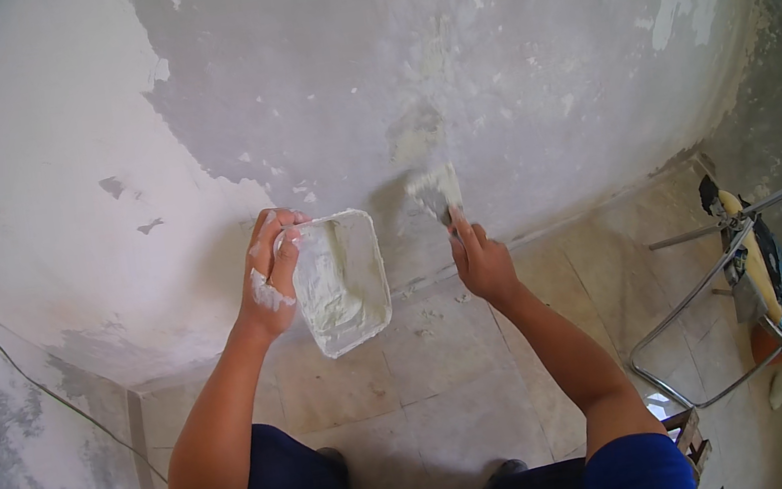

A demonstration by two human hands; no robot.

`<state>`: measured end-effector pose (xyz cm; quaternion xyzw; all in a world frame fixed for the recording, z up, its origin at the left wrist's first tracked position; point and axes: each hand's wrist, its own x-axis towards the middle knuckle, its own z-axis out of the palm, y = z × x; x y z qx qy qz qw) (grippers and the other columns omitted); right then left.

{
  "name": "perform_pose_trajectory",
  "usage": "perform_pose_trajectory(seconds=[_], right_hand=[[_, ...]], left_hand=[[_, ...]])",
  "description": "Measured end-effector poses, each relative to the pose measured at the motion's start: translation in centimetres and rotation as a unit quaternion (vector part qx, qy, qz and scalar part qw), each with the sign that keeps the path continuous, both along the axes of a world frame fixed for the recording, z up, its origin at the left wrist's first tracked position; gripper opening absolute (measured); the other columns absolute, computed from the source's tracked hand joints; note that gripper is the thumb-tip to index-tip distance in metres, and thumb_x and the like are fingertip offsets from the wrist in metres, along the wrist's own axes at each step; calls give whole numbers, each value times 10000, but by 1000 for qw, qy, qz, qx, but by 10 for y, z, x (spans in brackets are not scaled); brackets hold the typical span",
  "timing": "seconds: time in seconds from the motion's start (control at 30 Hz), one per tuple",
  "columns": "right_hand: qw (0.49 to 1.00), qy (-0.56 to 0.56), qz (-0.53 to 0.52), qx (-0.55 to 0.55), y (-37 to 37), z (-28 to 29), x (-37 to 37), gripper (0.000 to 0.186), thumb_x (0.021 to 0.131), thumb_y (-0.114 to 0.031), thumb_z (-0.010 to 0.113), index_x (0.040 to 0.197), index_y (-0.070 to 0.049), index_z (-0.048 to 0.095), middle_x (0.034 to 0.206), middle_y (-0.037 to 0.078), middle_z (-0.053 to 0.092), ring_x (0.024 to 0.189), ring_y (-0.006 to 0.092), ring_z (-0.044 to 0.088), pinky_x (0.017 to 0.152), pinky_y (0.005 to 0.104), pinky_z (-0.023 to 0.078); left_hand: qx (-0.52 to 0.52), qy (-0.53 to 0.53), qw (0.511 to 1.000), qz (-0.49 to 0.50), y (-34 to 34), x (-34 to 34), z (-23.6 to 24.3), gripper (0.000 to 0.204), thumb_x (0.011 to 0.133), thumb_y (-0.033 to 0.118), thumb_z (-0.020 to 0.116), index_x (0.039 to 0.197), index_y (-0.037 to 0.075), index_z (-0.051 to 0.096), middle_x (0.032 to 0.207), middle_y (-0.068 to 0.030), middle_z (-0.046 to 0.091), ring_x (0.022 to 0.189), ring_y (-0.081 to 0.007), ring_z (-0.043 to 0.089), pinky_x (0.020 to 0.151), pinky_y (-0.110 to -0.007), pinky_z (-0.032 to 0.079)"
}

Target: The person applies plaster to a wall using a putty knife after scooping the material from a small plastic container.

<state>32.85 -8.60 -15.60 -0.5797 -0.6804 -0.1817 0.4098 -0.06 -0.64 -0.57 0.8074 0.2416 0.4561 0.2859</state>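
Note:
My left hand [272, 270] is closed on the left rim of a white rectangular plastic tub [372, 278], and white paste is smeared over its thumb and fingers. Pale paste coats the inside of the tub, which is tilted toward me. In my right hand [482, 256] is a putty knife [437, 191], its blade covered with whitish paste and held up close to the wall [307, 85]. Whether the blade touches the wall I cannot tell. A damp-looking patch of fresh paste [417, 134] shows on the wall just above the blade.
Old white paint flakes off the grey wall at the left. A metal-framed chair [693, 301] with cloths stands at the right, beside a wooden item [688, 438]. A thin cable [26, 375] runs down at the far left. Tiled floor [341, 383] lies below.

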Motion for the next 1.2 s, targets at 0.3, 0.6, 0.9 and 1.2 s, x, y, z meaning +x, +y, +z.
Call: perform_pose_trajectory(seconds=[0.3, 0.6, 0.9, 1.2], right_hand=[[995, 82, -46, 12, 55, 31, -45, 689, 1023, -104, 600, 1648, -42, 319, 872, 200, 647, 593, 372, 634, 515, 475, 530], [964, 39, -27, -260, -20, -49, -34, 692, 1049, -177, 579, 1666, -87, 278, 953, 247, 681, 705, 439, 671, 615, 521, 563], [985, 167, 42, 33, 10, 72, -24, 653, 1033, -94, 593, 1635, -44, 347, 997, 243, 708, 729, 408, 690, 637, 487, 564], [976, 109, -7, -187, 1, 11, -51, 740, 1012, -118, 578, 1666, -67, 235, 900, 255, 683, 698, 444, 669, 648, 553, 549]], left_hand=[[-17, 8, 1000, 9, 12, 5, -13, 297, 1061, 235, 486, 1134, -30, 600, 1159, -133, 592, 1052, -265, 575, 958, -346, 451], [-21, 22, 999, 20, 14, 1, -11, 328, 1063, 262, 486, 1134, -39, 594, 1146, -132, 594, 1059, -260, 573, 971, -349, 448], [-15, -5, 1000, 19, 9, 2, -5, 298, 1063, 230, 480, 1146, -27, 607, 1140, -125, 597, 1023, -239, 565, 954, -334, 438], [-56, 6, 998, 18, 11, 2, -14, 286, 1067, 211, 481, 1176, -16, 618, 1176, -112, 602, 1059, -224, 566, 966, -336, 440]])
